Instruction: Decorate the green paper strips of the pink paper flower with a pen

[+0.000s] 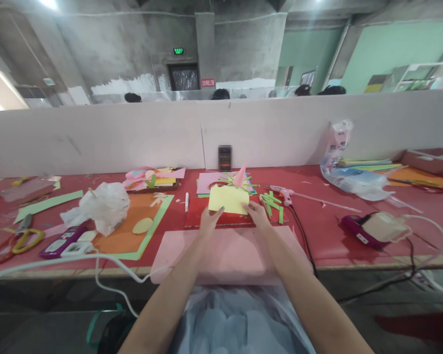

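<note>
Between my hands is a yellow paper sheet (229, 199), lifted a little above a red board (199, 216). My left hand (209, 220) pinches its lower left corner, and my right hand (257, 214) grips the lower right edge. Just behind the sheet stands a pink paper cone (239, 177) among green paper strips, on stacked coloured paper (204, 183). More green strips (271, 202) lie to the right, near a pink glue gun (286, 194). A white pen (186, 202) is on the left. Pink paper (229, 253) covers the table's front edge under my forearms.
Orange paper (121, 231), crumpled white plastic (109, 206), scissors (22, 236) and a purple power strip (64, 241) lie left. On the right are another power strip (362, 231), plastic bags (358, 182) and cables. A white partition (151, 132) stands behind.
</note>
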The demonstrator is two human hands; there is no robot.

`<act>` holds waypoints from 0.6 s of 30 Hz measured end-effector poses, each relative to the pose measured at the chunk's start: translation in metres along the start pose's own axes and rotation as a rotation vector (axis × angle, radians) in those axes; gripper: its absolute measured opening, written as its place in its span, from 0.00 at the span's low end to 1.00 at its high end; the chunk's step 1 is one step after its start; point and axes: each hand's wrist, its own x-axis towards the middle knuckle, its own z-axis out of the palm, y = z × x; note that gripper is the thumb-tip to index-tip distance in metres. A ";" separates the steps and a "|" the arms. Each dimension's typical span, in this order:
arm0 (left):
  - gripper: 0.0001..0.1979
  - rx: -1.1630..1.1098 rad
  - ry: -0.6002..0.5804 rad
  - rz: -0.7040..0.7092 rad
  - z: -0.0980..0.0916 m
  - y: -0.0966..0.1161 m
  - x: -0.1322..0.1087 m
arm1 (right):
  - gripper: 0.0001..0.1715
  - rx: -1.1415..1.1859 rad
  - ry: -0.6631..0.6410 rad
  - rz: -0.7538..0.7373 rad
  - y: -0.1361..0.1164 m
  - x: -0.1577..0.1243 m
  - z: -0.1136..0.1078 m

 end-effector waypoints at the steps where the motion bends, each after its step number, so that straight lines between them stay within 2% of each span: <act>1: 0.13 0.015 0.013 -0.012 -0.002 -0.001 0.000 | 0.28 -0.006 -0.008 0.000 -0.001 0.000 0.000; 9: 0.13 0.135 0.064 -0.034 -0.006 -0.004 -0.003 | 0.28 -0.041 -0.033 -0.001 -0.004 -0.003 0.002; 18: 0.14 0.213 0.051 -0.037 -0.003 -0.005 -0.002 | 0.26 -0.057 -0.011 0.008 -0.001 -0.002 0.003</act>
